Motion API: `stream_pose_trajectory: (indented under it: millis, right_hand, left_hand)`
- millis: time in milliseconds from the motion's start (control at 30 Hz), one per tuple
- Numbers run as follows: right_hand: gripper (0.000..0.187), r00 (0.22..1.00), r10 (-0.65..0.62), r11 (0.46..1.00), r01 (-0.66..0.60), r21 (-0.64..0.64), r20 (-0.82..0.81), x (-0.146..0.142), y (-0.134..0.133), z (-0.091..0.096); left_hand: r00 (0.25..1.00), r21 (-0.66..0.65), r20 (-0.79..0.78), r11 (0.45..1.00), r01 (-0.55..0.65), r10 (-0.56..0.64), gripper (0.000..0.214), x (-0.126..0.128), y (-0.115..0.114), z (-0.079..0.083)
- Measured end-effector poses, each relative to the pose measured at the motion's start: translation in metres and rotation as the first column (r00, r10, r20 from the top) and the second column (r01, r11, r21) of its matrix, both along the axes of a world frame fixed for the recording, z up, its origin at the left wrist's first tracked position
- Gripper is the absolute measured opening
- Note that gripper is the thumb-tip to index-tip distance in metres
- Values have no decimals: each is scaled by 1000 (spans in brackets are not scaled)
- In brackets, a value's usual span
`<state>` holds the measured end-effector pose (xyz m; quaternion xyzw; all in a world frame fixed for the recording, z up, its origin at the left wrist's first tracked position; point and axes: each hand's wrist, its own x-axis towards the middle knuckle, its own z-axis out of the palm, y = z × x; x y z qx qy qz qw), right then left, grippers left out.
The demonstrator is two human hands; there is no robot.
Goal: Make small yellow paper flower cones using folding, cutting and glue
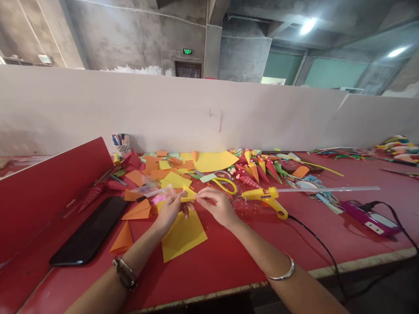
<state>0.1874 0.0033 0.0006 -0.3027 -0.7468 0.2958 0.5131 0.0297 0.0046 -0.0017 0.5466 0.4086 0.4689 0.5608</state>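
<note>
Between my two hands is a small folded piece of yellow paper [189, 192], raised a little above the table. My left hand [170, 212] pinches its left side, and the fingertips of my right hand [216, 206] close on its right edge. Below them a flat yellow sheet [183, 237] lies on the red tabletop, partly covered by my left hand. Just beyond my fingers are yellow-handled scissors [225, 183] and more yellow paper. Orange folded pieces [139, 211] and an orange paper cone [123, 238] lie to the left of my left hand.
A yellow glue gun [266, 198] with a long clear stick lies at right, its cord running to the table edge. Farther right sits a purple power strip [371, 218]. A black phone [91, 231] lies left. Small paper cones [258, 168] and a pen cup [121, 146] stand behind.
</note>
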Motion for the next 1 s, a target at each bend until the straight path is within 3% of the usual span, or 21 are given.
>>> stream_pose_trajectory:
  millis: [133,300,400,533,733,833,1000]
  right_hand:
    - [14,994,-36,994,25,-109,-103,-2,4,-4]
    - [17,981,-108,955,57,-291,-162,-1,9,-11]
    - [17,979,-143,952,95,-289,-148,-1,9,-13]
    - [13,984,-167,968,152,-199,-65,-2,6,-10]
    - [9,987,-156,980,160,-115,42,-4,0,-6]
    - [5,989,-146,978,142,-150,-18,-5,0,-6]
    - [18,990,-101,959,70,-275,-99,-4,-1,-6]
  left_hand:
    - [995,82,-73,993,79,-73,35,-2,2,-5]
    - [955,139,-274,977,160,-118,41,-4,0,-4]
    - [920,180,-385,972,150,-70,42,-5,-2,-2]
    - [924,206,-377,967,153,-66,40,-4,-7,0]
    - [876,193,-481,979,68,34,33,1,-8,0]
    - [892,174,-452,981,85,3,33,2,-4,-3]
    - [935,147,-353,984,104,-46,31,1,1,-8]
